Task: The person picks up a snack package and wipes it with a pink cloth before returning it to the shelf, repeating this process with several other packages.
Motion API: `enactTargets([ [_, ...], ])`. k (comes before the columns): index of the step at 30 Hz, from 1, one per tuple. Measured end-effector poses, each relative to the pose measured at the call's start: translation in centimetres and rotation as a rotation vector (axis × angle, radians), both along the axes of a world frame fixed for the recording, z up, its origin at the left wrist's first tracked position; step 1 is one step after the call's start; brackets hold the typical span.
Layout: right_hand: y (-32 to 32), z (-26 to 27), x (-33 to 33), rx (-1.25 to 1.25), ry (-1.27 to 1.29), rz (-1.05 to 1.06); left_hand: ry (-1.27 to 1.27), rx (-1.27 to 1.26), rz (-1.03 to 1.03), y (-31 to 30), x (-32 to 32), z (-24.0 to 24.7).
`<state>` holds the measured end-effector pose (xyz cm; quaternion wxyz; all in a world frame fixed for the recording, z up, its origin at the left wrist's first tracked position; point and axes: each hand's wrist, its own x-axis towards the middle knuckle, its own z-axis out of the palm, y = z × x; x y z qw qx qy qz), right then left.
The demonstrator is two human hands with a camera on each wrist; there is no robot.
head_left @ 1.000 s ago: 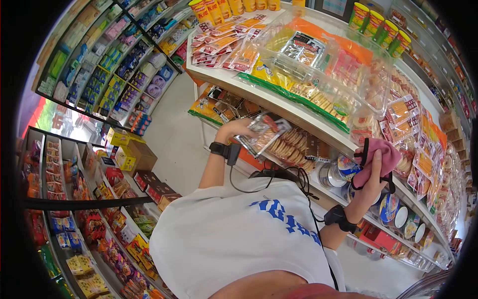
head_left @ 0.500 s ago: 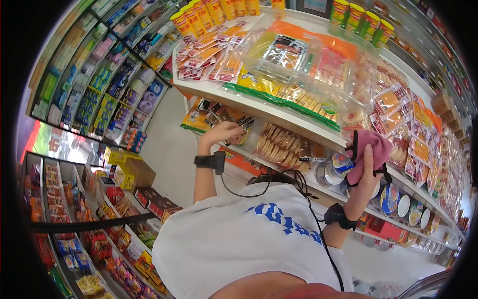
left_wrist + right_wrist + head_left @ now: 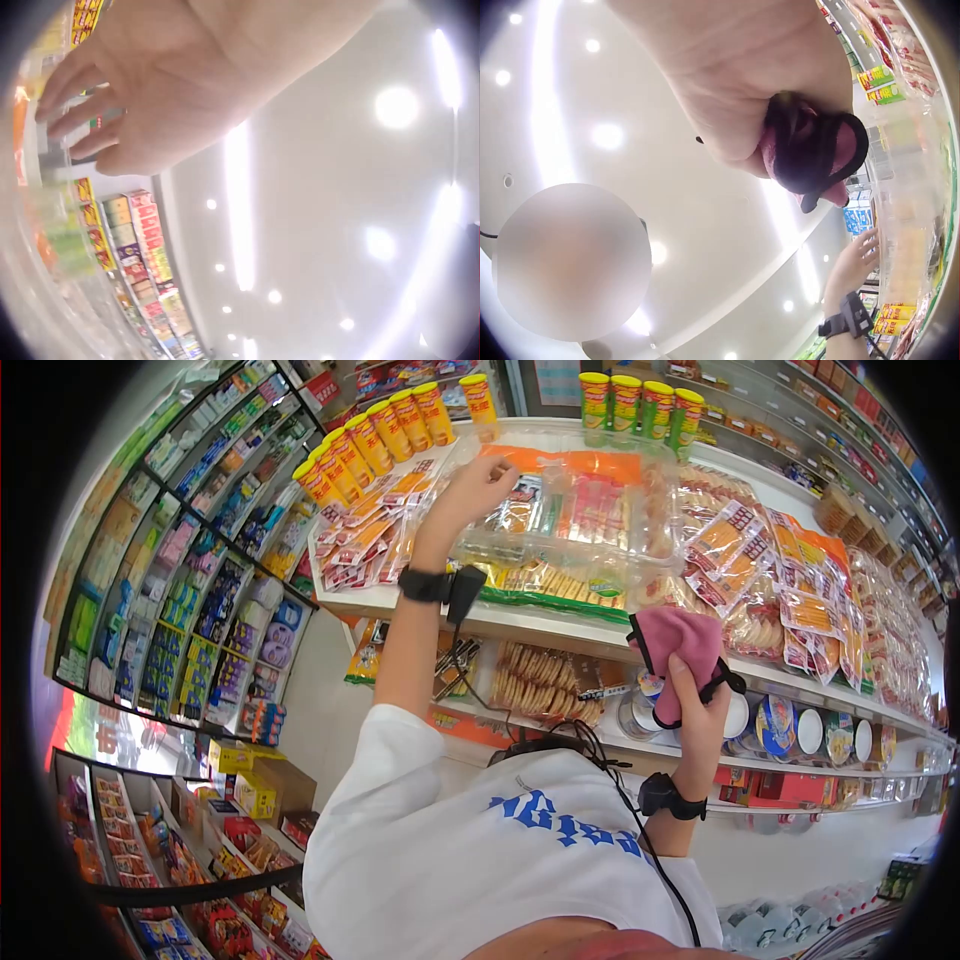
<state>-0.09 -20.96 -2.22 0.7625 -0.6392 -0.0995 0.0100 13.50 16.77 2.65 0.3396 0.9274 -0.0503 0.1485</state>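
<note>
Pink cloth (image 3: 682, 640), crumpled and black-edged, sits in the right hand's (image 3: 702, 705) grip near the counter (image 3: 390, 601) edge. Left hand (image 3: 472, 492), well apart, fingers loosely bent, hovers over a clear plastic tray (image 3: 545, 552); snack packets (image 3: 605, 510) inside, some reddish.

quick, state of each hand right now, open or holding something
Left hand: open, holding nothing.
Right hand: closed, holding a pink cloth with black edging.

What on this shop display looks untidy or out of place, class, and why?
The flat orange-and-white snack packets lie jumbled at differing angles. Behind them, one yellow canister stands apart from the row of yellow canisters. No spill or damage shows.
</note>
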Motion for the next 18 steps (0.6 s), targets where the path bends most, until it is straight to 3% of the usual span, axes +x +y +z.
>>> enactTargets([
  [2,-0.4,0.1,-0.6,0.019,0.017,-0.031,0.241,0.363,0.073,1.8,3.5,-1.2],
  [5,-1.3,-0.3,-0.7,0.024,-0.025,-0.054,0.476,0.496,0.13,3.2,6.0,-4.5],
  [9,-1.8,-1.1,-0.7,0.036,-0.017,-0.09,0.557,0.178,0.137,2.0,3.8,-5.0],
  [10,-1.8,-1.1,-0.6,0.035,-0.002,-0.099,0.594,0.263,0.201,3.0,4.9,-6.1],
  [13,-1.2,-0.1,-0.2,0.02,0.027,-0.052,0.497,0.142,0.261,3.8,5.0,-7.0],
  [18,-0.4,-0.6,0.2,-0.013,0.033,-0.038,-0.033,0.057,0.17,4.7,4.7,-7.9],
])
